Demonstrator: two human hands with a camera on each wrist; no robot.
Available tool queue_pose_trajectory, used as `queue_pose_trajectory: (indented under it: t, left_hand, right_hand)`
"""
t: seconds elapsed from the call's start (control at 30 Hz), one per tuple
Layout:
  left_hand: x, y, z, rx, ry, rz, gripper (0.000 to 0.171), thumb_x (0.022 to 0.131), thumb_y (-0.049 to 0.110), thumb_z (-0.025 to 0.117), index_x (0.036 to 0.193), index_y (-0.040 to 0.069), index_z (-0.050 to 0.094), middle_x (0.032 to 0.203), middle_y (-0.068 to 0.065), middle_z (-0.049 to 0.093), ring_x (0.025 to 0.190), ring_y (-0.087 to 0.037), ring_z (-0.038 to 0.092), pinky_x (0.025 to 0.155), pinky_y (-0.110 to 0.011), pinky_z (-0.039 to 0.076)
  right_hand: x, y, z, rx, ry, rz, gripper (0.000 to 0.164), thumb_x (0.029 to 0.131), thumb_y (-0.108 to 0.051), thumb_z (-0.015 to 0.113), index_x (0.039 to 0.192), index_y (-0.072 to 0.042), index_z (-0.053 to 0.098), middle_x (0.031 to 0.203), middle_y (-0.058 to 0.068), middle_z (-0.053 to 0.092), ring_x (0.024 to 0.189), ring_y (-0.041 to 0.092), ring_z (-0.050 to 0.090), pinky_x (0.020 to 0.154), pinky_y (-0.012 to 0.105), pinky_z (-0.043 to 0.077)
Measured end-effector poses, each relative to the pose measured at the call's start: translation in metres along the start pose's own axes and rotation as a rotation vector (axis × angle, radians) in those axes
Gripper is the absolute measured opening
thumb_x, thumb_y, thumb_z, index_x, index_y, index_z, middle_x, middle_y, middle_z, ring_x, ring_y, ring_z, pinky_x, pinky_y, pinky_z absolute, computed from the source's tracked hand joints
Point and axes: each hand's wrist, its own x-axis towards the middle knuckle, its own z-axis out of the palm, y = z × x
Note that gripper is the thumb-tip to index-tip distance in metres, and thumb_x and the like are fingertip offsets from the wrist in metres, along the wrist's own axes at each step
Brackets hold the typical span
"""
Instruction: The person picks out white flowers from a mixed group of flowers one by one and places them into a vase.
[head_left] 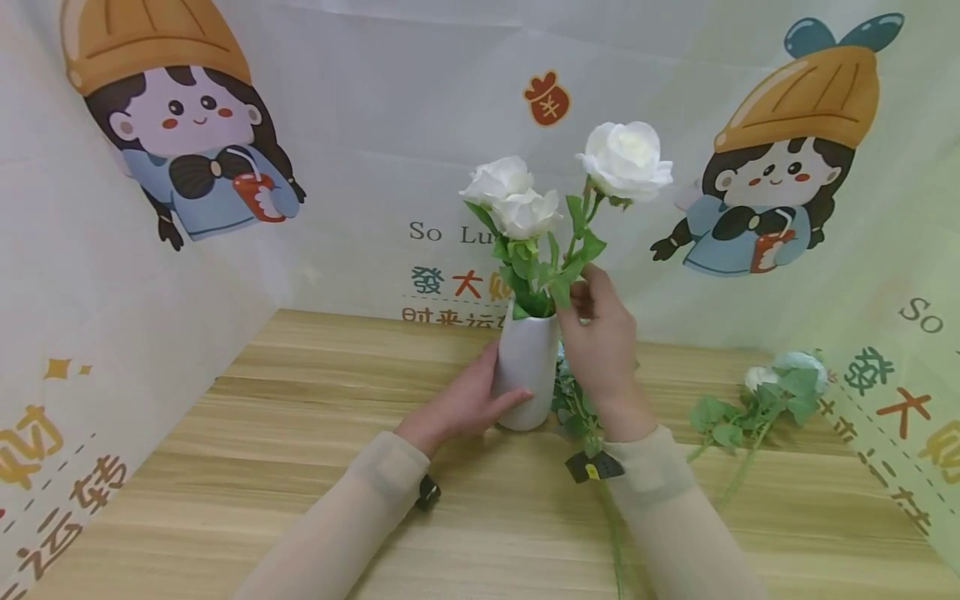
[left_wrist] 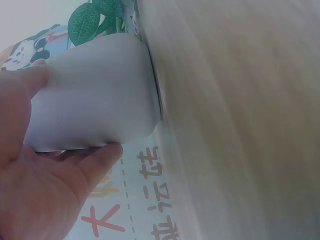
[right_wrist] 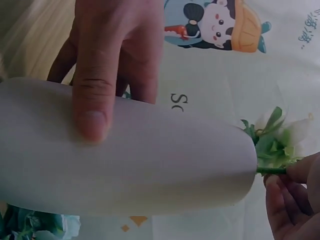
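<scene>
Vase [head_left: 527, 367], wood-grain tabletop [head_left: 300, 417], printed backdrop [head_left: 397, 142]

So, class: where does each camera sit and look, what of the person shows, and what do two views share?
Head: on the head, facing forward and down at the vase and table; both sleeves, left hand and right hand show.
Left wrist: on that wrist, facing the vase's base; only the left hand shows.
Right wrist: on that wrist, facing the vase's side and a stem; both hands show.
Shared: head and right wrist both show the left hand holding the vase.
</scene>
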Motion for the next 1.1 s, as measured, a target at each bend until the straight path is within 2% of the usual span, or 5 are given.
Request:
queue_pose_trajectory:
  t: [0.13, 0.27, 0.47, 0.87, 1.1]
  left_hand:
    - [0.0012, -0.0002, 0.0001, -0.004, 0.004, 0.009, 0.088, 0.095, 0.042, 0.067, 0.153, 0.001, 0.014, 0.14, -0.018, 0.042, 0.121, -0.022, 0.046, 0.102, -0.042, 0.043]
    - [0.0026, -0.0008, 0.0001, -0.003, 0.001, 0.007, 0.088, 0.095, 0.041, 0.067, 0.153, 0.002, 0.014, 0.141, -0.017, 0.041, 0.122, -0.021, 0.045, 0.103, -0.041, 0.043]
    - [0.0034, -0.0019, 0.0006, 0.007, 0.007, 0.027, 0.087, 0.095, 0.04, 0.067, 0.152, 0.0, 0.014, 0.14, -0.018, 0.041, 0.121, -0.021, 0.045, 0.103, -0.041, 0.043]
    - [0.0024, 0.0, -0.0005, 0.053, 0.003, 0.008, 0.088, 0.095, 0.042, 0.066, 0.151, -0.002, 0.014, 0.139, -0.02, 0.04, 0.121, -0.023, 0.046, 0.104, -0.041, 0.042]
    - [0.0021, 0.0004, -0.0005, 0.055, 0.003, -0.003, 0.09, 0.095, 0.043, 0.067, 0.151, -0.002, 0.014, 0.14, -0.022, 0.04, 0.121, -0.026, 0.046, 0.104, -0.043, 0.042]
  right_hand:
    - [-0.001, 0.0036, 0.0025, -0.042, -0.001, -0.042, 0.031, 0.09, 0.004, 0.063, 0.121, 0.003, 0.06, 0.092, 0.014, 0.069, 0.081, 0.022, 0.061, 0.067, 0.044, 0.054]
    - [-0.0002, 0.0039, 0.0024, -0.107, -0.044, -0.015, 0.03, 0.09, 0.002, 0.063, 0.12, 0.001, 0.064, 0.089, 0.011, 0.071, 0.081, 0.024, 0.06, 0.062, 0.044, 0.05]
    - [-0.0008, 0.0015, 0.0018, -0.184, -0.171, 0.084, 0.018, 0.094, -0.005, 0.062, 0.109, -0.001, 0.072, 0.1, 0.013, 0.068, 0.092, 0.028, 0.056, 0.078, 0.048, 0.048]
    - [-0.0045, 0.0004, 0.0034, -0.186, -0.211, 0.106, 0.013, 0.093, -0.015, 0.071, 0.099, -0.005, 0.076, 0.101, 0.011, 0.062, 0.1, 0.029, 0.05, 0.081, 0.048, 0.045]
    - [-0.0055, 0.0032, 0.0017, -0.17, -0.251, 0.136, 0.013, 0.094, -0.017, 0.068, 0.098, -0.007, 0.076, 0.104, 0.009, 0.06, 0.105, 0.028, 0.047, 0.081, 0.048, 0.045]
